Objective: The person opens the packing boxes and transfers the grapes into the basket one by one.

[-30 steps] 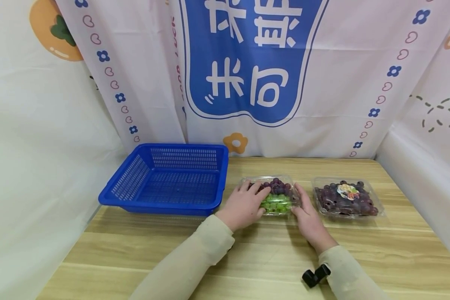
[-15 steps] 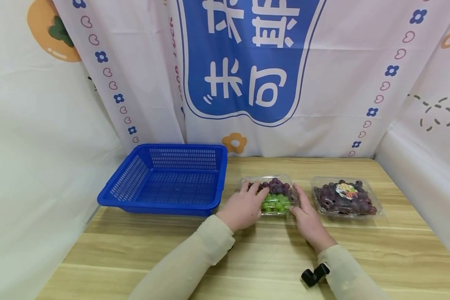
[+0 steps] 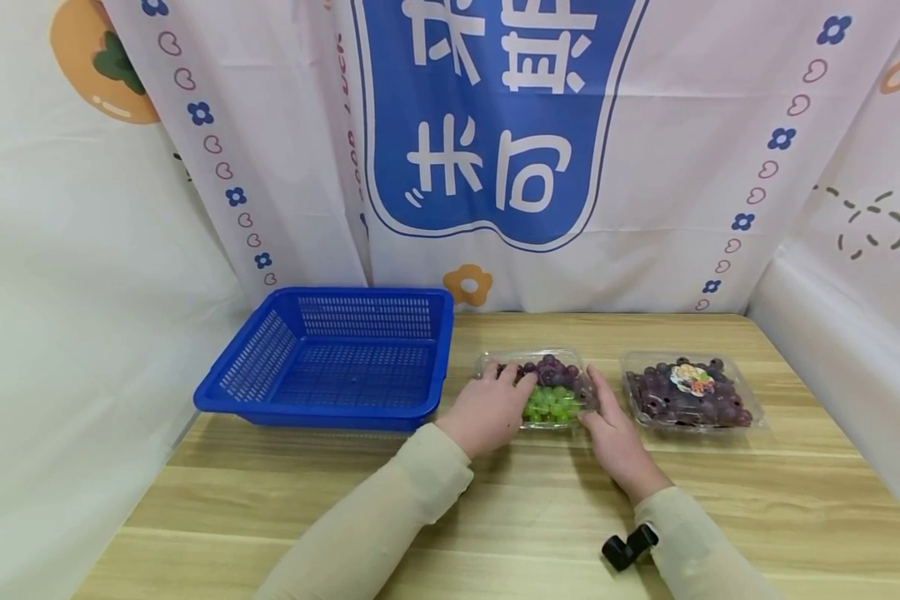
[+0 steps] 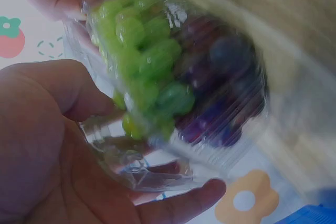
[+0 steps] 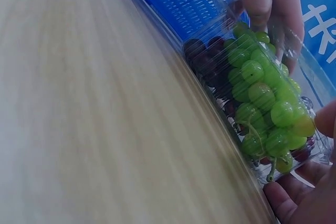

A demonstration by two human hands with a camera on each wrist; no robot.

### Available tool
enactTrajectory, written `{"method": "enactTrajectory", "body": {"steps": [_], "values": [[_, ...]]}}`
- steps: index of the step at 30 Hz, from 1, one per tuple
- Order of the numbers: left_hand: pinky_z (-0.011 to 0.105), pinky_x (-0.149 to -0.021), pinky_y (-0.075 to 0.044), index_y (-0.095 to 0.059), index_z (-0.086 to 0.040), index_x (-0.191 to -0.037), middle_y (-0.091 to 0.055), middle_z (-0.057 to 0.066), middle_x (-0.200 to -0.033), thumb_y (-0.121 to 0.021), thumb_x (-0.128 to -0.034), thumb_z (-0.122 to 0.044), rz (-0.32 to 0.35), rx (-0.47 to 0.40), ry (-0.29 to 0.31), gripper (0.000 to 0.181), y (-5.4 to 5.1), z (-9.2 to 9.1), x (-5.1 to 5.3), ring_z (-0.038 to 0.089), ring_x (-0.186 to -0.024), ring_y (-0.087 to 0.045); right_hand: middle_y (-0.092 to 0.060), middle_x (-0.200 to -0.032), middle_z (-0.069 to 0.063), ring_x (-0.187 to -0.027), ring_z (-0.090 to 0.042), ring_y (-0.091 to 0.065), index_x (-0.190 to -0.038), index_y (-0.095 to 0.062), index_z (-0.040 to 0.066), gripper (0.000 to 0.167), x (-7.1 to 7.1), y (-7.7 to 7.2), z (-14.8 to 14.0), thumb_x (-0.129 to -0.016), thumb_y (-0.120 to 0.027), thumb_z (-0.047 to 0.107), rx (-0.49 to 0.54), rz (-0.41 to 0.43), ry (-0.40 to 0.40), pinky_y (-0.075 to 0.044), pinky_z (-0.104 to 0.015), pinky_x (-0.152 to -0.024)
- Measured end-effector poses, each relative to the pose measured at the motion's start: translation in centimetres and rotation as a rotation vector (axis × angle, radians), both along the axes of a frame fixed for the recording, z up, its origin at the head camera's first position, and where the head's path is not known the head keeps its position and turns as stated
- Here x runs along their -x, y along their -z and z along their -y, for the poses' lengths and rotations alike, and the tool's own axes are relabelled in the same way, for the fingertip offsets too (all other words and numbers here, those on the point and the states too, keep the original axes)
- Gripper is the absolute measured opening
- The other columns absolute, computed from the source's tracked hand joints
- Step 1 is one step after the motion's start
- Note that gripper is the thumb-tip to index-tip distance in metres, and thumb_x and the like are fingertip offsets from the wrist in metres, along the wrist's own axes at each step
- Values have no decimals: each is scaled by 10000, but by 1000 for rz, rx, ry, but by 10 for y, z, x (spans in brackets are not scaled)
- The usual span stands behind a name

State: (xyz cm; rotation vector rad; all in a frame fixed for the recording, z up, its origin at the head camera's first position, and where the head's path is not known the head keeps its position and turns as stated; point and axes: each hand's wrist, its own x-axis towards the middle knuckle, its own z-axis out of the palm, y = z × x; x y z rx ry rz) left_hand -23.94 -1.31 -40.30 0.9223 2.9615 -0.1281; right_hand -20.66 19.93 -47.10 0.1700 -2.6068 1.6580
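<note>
Fingers [image 4: 181, 203] of left hand [image 3: 487, 412] and right hand [image 3: 615, 437] are gripping a clear grape box [image 4: 135, 167]; another box [image 3: 738, 373] is bearing a colourful sticker [image 3: 692, 380]; cloth [image 3: 667, 167] is reading “GOOD LUCK” sideways

I'm viewing a clear plastic box [image 3: 525, 356] sitting between left hand [image 3: 487, 416] and right hand [image 3: 615, 433]; green grapes [image 3: 551, 405] are showing thumb-side, purple grapes [image 3: 551, 369] finger-side.
</note>
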Motion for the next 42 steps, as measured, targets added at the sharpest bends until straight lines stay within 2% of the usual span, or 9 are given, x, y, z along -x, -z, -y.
{"method": "enactTrajectory", "body": {"steps": [6,10,14,21,24,29,33,37,42], "values": [[502,-996,-500,-381,-245,-1576,-373,84,-1593,-568,-1028,-334,29,0,-13,585,-6,2,1,357,-1460,-326,-61,-1689,-104,-1508,-432,-101,-1649,-53,214,740,2,2,-1,-1035,-451,101,2,12,2,-91,-664,-1160],[500,-989,-505,-351,-239,-1591,-340,99,-1609,-530,-1020,-312,33,-37,-8,603,-11,5,1,349,-1474,-301,-104,-1681,-126,-1485,-471,-160,-1647,-33,264,753,1,3,-2,-1039,-456,135,-5,33,17,-121,-693,-1139],[461,-927,-548,-381,-195,-1571,-414,109,-1552,-479,-1043,-323,-27,-79,6,553,-18,9,1,325,-1432,-380,-189,-1656,-175,-1464,-478,-228,-1644,-21,288,771,2,6,-1,-1033,-465,134,3,31,23,-157,-675,-1143],[474,-956,-529,-399,-151,-1539,-467,91,-1519,-507,-1051,-362,-80,-163,-9,542,-34,15,4,297,-1372,-462,-187,-1666,-125,-1501,-395,-195,-1645,-36,189,733,3,7,0,-1045,-452,126,13,21,-3,-155,-577,-1187],[482,-992,-504,-389,-136,-1538,-451,104,-1533,-531,-1038,-362,-113,-172,-9,567,-42,17,6,305,-1378,-453,-163,-1673,-118,-1506,-390,-179,-1644,-59,163,713,3,7,-1,-1048,-449,130,12,21,-9,-151,-567,-1191],[474,-1068,-442,-382,-101,-1543,-427,129,-1546,-558,-1019,-351,-214,-171,10,607,-59,18,12,311,-1402,-421,-138,-1680,-83,-1516,-375,-146,-1645,-85,202,699,3,9,-1,-1051,-451,161,-24,26,-1,-125,-574,-1193],[504,-1121,-372,-386,-112,-1546,-407,128,-1554,-552,-1017,-365,-260,-165,16,610,-69,16,15,326,-1429,-370,-141,-1680,-83,-1517,-374,-138,-1645,-88,213,692,4,10,-2,-1054,-448,178,-41,31,1,-121,-578,-1193],[525,-1155,-310,-388,-132,-1551,-380,113,-1572,-541,-1021,-389,-256,-144,9,609,-72,14,17,326,-1454,-320,-153,-1676,-93,-1511,-388,-152,-1646,-90,221,692,4,10,-2,-1054,-448,186,-40,34,3,-130,-584,-1189],[495,-1154,-323,-409,-139,-1543,-387,97,-1573,-549,-1026,-397,-203,-128,21,594,-67,10,17,299,-1444,-342,-149,-1678,-89,-1509,-394,-148,-1646,-95,225,693,3,8,-1,-1052,-449,189,-38,38,5,-129,-592,-1187]]}}
